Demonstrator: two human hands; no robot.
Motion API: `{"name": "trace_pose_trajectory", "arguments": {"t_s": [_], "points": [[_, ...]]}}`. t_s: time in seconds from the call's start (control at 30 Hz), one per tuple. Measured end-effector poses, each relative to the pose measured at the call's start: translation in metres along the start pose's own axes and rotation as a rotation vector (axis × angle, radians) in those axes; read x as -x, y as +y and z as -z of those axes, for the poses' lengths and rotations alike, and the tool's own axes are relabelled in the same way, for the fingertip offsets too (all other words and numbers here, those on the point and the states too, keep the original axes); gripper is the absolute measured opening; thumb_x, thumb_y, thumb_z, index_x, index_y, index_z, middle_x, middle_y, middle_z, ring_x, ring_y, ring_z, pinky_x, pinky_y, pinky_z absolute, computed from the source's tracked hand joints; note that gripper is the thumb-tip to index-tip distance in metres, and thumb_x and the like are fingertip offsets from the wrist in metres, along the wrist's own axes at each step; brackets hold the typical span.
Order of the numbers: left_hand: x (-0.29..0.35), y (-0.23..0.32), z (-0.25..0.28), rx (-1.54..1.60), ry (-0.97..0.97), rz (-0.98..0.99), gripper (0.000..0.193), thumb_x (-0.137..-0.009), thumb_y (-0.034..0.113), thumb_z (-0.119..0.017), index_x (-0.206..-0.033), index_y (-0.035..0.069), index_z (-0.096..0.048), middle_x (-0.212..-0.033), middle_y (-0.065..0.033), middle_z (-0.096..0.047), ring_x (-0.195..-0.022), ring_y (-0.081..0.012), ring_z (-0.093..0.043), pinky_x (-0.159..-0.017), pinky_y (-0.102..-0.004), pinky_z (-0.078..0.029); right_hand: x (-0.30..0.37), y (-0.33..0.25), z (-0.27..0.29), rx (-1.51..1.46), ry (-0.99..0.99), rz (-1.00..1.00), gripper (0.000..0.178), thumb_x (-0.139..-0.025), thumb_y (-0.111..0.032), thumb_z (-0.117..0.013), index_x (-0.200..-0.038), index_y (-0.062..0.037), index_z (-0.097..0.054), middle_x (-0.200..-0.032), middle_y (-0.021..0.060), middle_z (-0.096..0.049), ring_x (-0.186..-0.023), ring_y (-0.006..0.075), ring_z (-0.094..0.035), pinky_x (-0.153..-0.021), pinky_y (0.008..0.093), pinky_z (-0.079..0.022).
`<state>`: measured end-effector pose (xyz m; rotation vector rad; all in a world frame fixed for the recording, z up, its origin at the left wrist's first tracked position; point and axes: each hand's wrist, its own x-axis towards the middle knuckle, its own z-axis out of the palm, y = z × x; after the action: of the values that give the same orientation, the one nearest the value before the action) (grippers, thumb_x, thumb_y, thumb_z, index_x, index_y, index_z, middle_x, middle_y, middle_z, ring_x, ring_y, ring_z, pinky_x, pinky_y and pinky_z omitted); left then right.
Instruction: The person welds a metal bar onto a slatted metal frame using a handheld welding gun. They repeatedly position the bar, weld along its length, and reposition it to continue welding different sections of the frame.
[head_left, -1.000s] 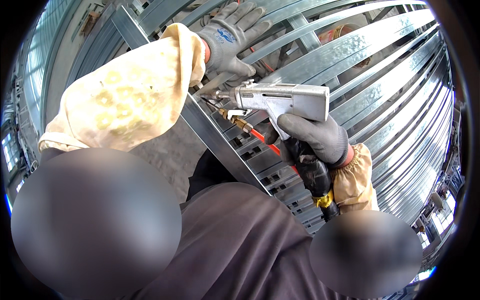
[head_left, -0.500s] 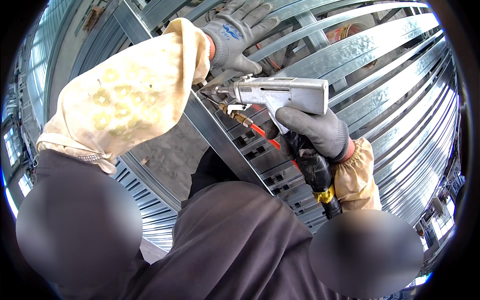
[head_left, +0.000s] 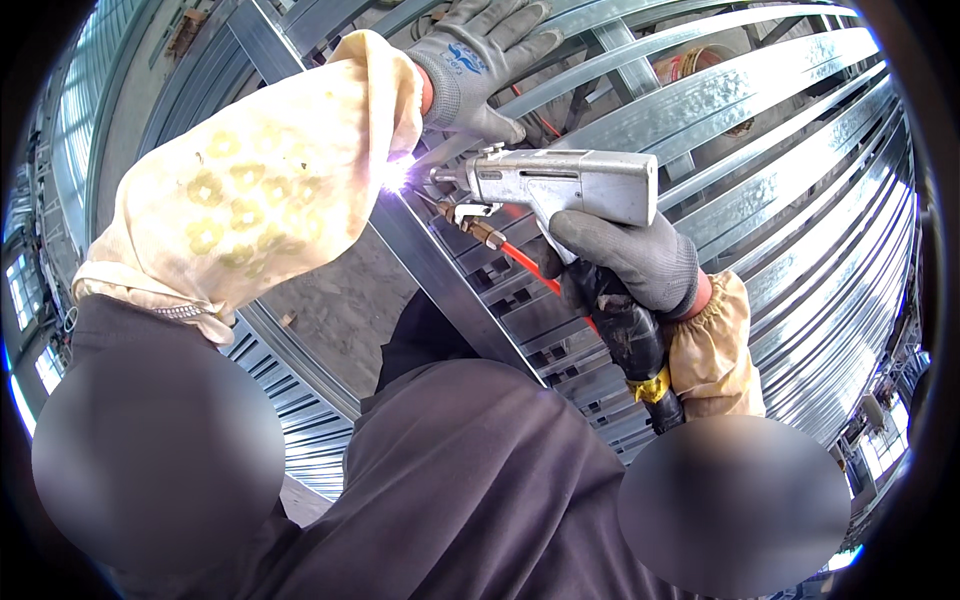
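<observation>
At the top centre of the view, a bright violet-white spark (head_left: 398, 172) burns where the nozzle of a grey welding gun (head_left: 560, 188) meets a slanting steel bar (head_left: 440, 270); the glare washes out the exact joint, so the tip itself is hard to make out. The left sleeve (head_left: 260, 190), pale yellow and stained, covers the bar's upper run and hides the wrist behind it. The left hand (head_left: 478, 70), in a grey glove with a small blue mark on its back, lies spread and flat, fingers apart, pressing on the steel strips (head_left: 700, 95) just above the gun; its fingertips are cut off by the top edge. The right hand (head_left: 630, 262), in a dark grey glove with a red cuff, is clenched around the gun's grip from below; whether a finger presses a trigger cannot be told. A red hose (head_left: 525, 265) runs from under the nozzle towards this hand, and a black cable (head_left: 630, 340) with a yellow ring drops from the grip past the right yellow sleeve (head_left: 712, 350). Curved galvanised strips fill the right side and bend with the lens. A dark garment (head_left: 470, 480) fills the lower middle, and two blurred round patches hide what lies at the lower left and lower right.
</observation>
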<state>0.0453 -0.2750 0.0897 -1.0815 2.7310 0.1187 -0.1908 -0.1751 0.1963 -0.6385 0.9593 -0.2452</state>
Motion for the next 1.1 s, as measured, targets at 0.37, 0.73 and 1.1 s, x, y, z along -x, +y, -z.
{"name": "trace_pose_trajectory", "arguments": {"t_s": [0.37, 0.73, 1.1], "points": [[0.001, -0.003, -0.004, 0.016, 0.019, -0.018, 0.115, -0.078, 0.072, -0.067, -0.163, 0.010, -0.018, -0.167, -0.0259, -0.014, -0.156, -0.0419, -0.007, -0.126, -0.0559, -0.009, -0.003, 0.003, 0.001, 0.013, -0.012, 0.033, 0.039, -0.098, -0.021, -0.066, -0.132, -0.0004, -0.062, -0.082, 0.0056, -0.069, -0.061, 0.0090, -0.065, -0.052, 0.0229, -0.052], [-0.001, -0.004, -0.009, 0.044, 0.042, -0.047, 0.116, -0.078, 0.072, -0.067, -0.162, 0.008, -0.018, -0.166, -0.0277, -0.014, -0.156, -0.0435, -0.007, -0.125, -0.0569, -0.008, 0.002, 0.005, 0.001, 0.034, -0.015, 0.039, 0.040, -0.099, -0.021, -0.066, -0.134, -0.0016, -0.061, -0.083, 0.0038, -0.069, -0.063, 0.0081, -0.065, -0.054, 0.0227, -0.052], [-0.002, -0.010, -0.013, 0.079, 0.066, -0.096, 0.118, -0.077, 0.072, -0.066, -0.162, 0.006, -0.019, -0.166, -0.0296, -0.014, -0.155, -0.0451, -0.007, -0.125, -0.0579, -0.007, 0.006, 0.006, 0.001, 0.072, -0.008, 0.023, 0.043, -0.099, -0.026, -0.066, -0.130, 0.0021, -0.059, -0.083, 0.0089, -0.070, -0.057, 0.0117, -0.065, -0.051, 0.0243, -0.051]]}}
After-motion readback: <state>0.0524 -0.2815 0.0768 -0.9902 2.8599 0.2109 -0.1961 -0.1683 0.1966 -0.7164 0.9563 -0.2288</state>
